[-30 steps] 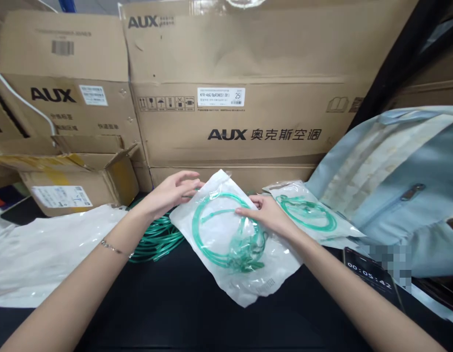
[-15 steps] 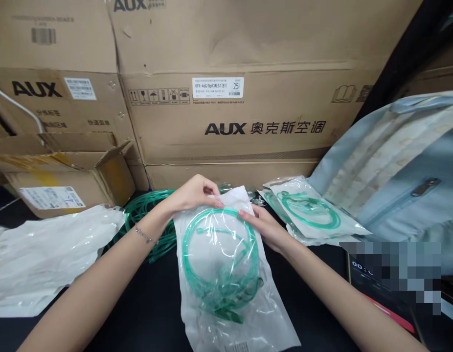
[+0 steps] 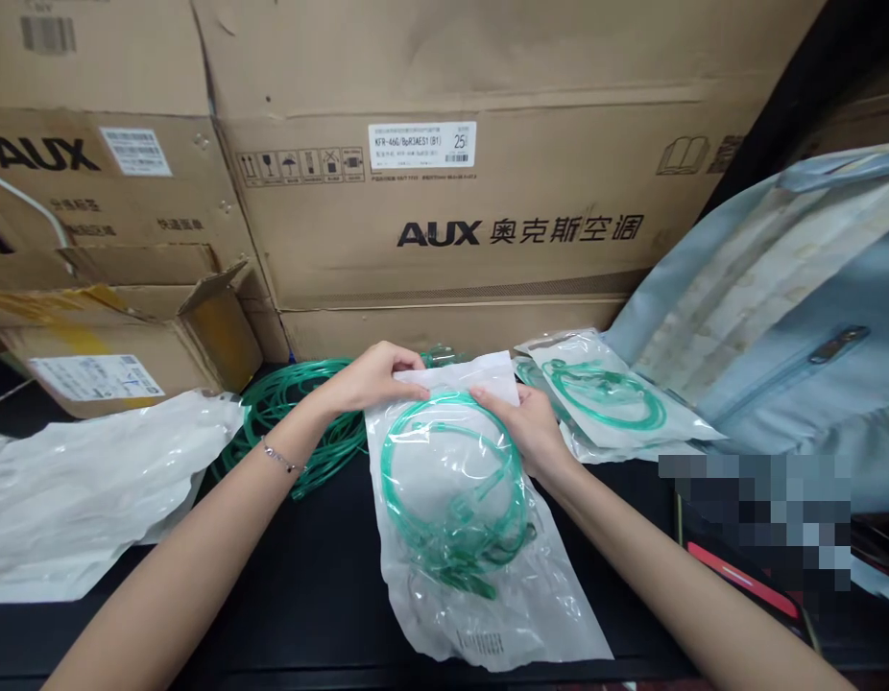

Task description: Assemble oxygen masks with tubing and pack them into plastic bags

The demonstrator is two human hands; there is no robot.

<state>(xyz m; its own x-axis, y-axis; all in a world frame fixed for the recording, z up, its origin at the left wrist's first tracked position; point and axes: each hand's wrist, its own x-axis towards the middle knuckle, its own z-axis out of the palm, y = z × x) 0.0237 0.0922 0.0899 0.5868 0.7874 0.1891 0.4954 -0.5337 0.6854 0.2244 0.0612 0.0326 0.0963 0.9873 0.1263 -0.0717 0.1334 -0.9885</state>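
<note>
Both hands grip the top end of a clear-and-white plastic pouch (image 3: 480, 624). Inside it lies a coil of green plastic tubing (image 3: 392, 485), with fittings bunched at its lower right. My left hand (image 3: 376, 376) pinches the pouch's upper left edge between thumb and fingers. At the upper right, my right hand (image 3: 527, 422) has its thumb on the front, with the fingers hidden behind the pouch. Behind my left wrist a heap of loose green tubing (image 3: 322, 465) rests on the black table (image 3: 286, 585). Filled pouches (image 3: 603, 393) lie beyond my right hand.
Flat white pouches (image 3: 91, 489) are stacked on the left, before a small open carton (image 3: 149, 336). Large cardboard boxes (image 3: 444, 269) stand along the back. A light blue bag (image 3: 768, 317) fills the right side, near a phone (image 3: 739, 576) and a pixelated patch.
The pouch has shifted slightly right in the view, and its lower end has come up a little. My right hand now has more of its thumb over the pouch's top. The camera view has tilted slightly.
</note>
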